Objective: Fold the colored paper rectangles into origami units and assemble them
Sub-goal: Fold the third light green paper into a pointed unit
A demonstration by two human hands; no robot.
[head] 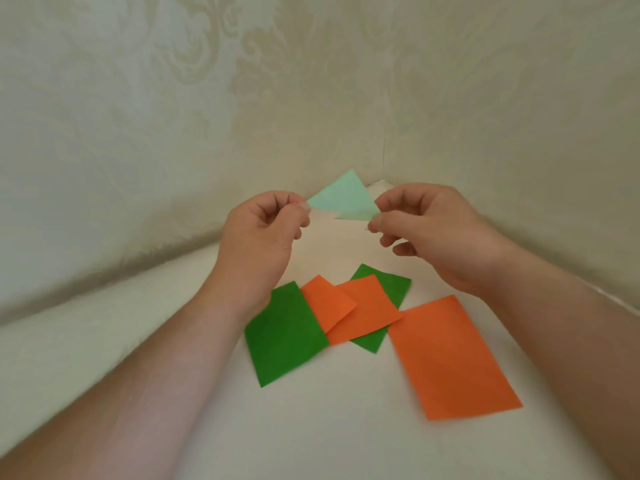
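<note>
Folding step underway: left hand (258, 233) and right hand (426, 230) pinch pale green paper (343, 200) midair by corners. Next probably needs crisp crease; stack (332, 310) untouched.

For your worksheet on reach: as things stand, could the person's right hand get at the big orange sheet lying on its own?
Probably yes, once freed. The big orange sheet lies uncovered just below the right hand, nothing between them. But that hand and the left hand are both pinching the pale green paper, so it must let go first.
</note>
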